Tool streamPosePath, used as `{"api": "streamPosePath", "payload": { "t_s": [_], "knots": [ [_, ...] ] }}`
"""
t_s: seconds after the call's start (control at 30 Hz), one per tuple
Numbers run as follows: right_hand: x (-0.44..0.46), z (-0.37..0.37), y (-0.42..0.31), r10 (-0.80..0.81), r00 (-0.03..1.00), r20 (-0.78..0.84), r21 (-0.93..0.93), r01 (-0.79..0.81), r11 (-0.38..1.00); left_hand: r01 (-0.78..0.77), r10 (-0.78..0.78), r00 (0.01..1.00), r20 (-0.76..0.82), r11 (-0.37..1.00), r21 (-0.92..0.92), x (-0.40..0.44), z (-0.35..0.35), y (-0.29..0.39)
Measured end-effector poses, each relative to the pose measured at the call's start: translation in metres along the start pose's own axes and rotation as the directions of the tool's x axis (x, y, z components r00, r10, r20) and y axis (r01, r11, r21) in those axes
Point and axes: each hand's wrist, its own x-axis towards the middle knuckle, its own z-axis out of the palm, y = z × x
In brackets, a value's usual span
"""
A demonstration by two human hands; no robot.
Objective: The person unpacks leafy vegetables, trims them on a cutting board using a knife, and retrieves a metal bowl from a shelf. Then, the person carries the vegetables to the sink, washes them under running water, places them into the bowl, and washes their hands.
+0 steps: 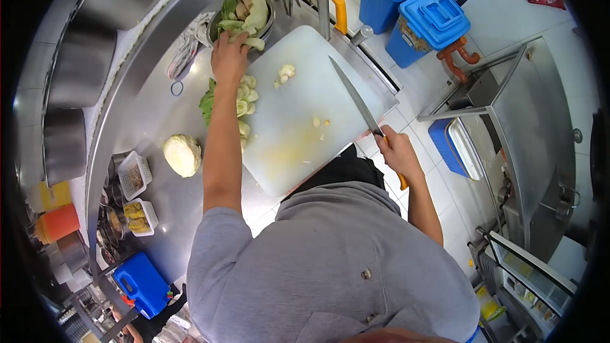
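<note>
Gray shirt [318, 241] foremost, a person [223, 146] stretches the left hand [230, 60] far forward, palm down on greens [254, 14] at a bowl [272, 22], grip unclear; the right hand [399, 151], nearer the body, clasps a knife [352, 94] over a cutting board [289, 111].

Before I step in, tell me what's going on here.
A person's right hand holds an orange-handled knife, pointed across a white cutting board. The left hand is on leafy greens in a metal bowl. Small pale pieces lie on the board; a round, cabbage-like head sits on the steel counter.

Long, orange-handled knife [357, 98]; leaves [255, 14] — heaped.
</note>
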Motion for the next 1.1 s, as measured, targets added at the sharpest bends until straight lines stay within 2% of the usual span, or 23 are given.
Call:
{"api": "streamPosePath", "payload": {
  "t_s": [0.03, 0.1, 0.17, 0.23, 0.3, 0.37, 0.4, 0.43, 0.5, 0.53, 0.57, 0.63, 0.67, 0.7, 0.77, 0.8, 0.87, 0.9, 0.97, 1.0, 1.07, 1.1],
  "knots": [
    [-0.001, -0.002, 0.001, -0.003, 1.0, -0.006, 0.008, 0.004, 1.0, -0.008, 0.008, 1.0, -0.004, 1.0, 0.006, 0.006, -0.003, -0.006],
    [-0.005, -0.004, 0.005, 0.082, 0.997, -0.014, 0.024, -0.082, 0.996, -0.012, 0.016, 1.0, 0.014, 0.965, -0.263, 0.014, -0.007, -0.013],
    [-0.006, -0.006, 0.007, 0.089, 0.996, -0.029, 0.032, -0.088, 0.996, -0.004, -0.002, 1.0, -0.021, 0.967, -0.255, 0.025, -0.01, -0.016],
    [-0.008, -0.007, 0.008, 0.11, 0.993, -0.033, 0.033, -0.109, 0.994, 0.081, -0.096, 0.995, -0.04, 0.955, -0.287, 0.041, -0.009, -0.023],
    [-0.007, -0.006, 0.008, 0.097, 0.994, -0.043, 0.032, -0.095, 0.995, 0.068, -0.088, 0.993, -0.08, 0.972, -0.225, 0.057, -0.004, -0.032],
    [-0.007, -0.004, 0.007, 0.08, 0.996, -0.045, 0.026, -0.079, 0.997, 0.003, -0.013, 0.986, -0.169, 0.998, -0.06, 0.069, 0.005, -0.042],
    [-0.006, -0.003, 0.004, 0.078, 0.996, -0.041, 0.032, -0.077, 0.997, 0.04, -0.04, 0.999, 0.027, 0.999, 0.004, 0.072, 0.003, -0.042],
    [-0.005, -0.002, 0.002, 0.077, 0.996, -0.039, 0.038, -0.075, 0.996, 0.043, -0.043, 0.999, 0.029, 0.999, 0.003, 0.073, 0.001, -0.043],
    [-0.004, -0.005, -0.002, 0.079, 0.997, -0.023, 0.019, -0.079, 0.997, 0.023, -0.043, 0.988, 0.151, 0.99, 0.137, 0.074, -0.002, -0.042],
    [-0.004, -0.004, -0.003, 0.08, 0.997, -0.01, 0.006, -0.08, 0.997, -0.013, 0.03, 0.997, -0.067, 0.972, 0.233, 0.068, 0.001, -0.039],
    [-0.003, -0.003, -0.002, 0.094, 0.996, -0.009, 0.011, -0.094, 0.996, -0.022, 0.035, 0.998, -0.054, 0.973, 0.23, 0.059, 0.003, -0.036],
    [0.0, 0.0, -0.001, -0.087, 0.992, -0.094, -0.101, 0.077, 0.992, -0.15, 0.09, 0.952, -0.291, 0.97, -0.19, 0.032, -0.008, -0.004],
    [0.002, -0.003, -0.003, -0.075, 0.995, -0.062, -0.103, 0.069, 0.992, 0.004, -0.014, 1.0, -0.026, 0.929, -0.369, 0.007, -0.016, 0.028],
    [0.005, -0.003, -0.001, -0.068, 0.996, -0.055, -0.106, 0.062, 0.993, 0.196, -0.077, 0.965, 0.251, 0.849, -0.491, -0.013, -0.02, 0.06],
    [0.011, -0.001, 0.005, -0.133, 0.99, -0.048, -0.177, 0.123, 0.977, -0.062, 0.095, 0.991, 0.096, 0.951, -0.303, -0.056, 0.036, 0.072],
    [0.011, -0.003, 0.003, -0.125, 0.992, -0.031, -0.203, 0.116, 0.972, -0.048, 0.087, 0.99, 0.112, 0.95, -0.309, -0.076, 0.05, 0.075],
    [0.008, -0.005, 0.0, -0.117, 0.993, -0.018, -0.213, 0.11, 0.971, -0.063, 0.075, 0.994, 0.077, 0.986, -0.153, -0.105, 0.069, 0.087],
    [0.006, -0.007, -0.002, -0.122, 0.992, -0.014, -0.221, 0.116, 0.968, -0.056, 0.073, 0.993, 0.096, 0.985, -0.165, -0.117, 0.068, 0.095],
    [-0.002, -0.008, -0.006, -0.079, 0.997, 0.006, -0.224, 0.079, 0.971, -0.011, 0.077, 0.983, 0.167, 0.93, -0.367, -0.145, 0.05, 0.112],
    [-0.005, -0.008, -0.006, -0.065, 0.998, 0.023, -0.192, 0.068, 0.979, -0.002, 0.074, 0.981, 0.18, 0.928, -0.372, -0.159, 0.041, 0.119],
    [-0.009, -0.007, -0.001, -0.051, 0.995, 0.083, -0.075, 0.057, 0.996, -0.012, 0.217, 0.934, 0.284, 0.813, -0.582, -0.186, 0.017, 0.127],
    [-0.011, -0.008, 0.001, -0.041, 0.995, 0.086, -0.073, 0.048, 0.996, -0.007, 0.218, 0.931, 0.293, 0.812, -0.584, -0.197, 0.005, 0.127]
  ]
}}
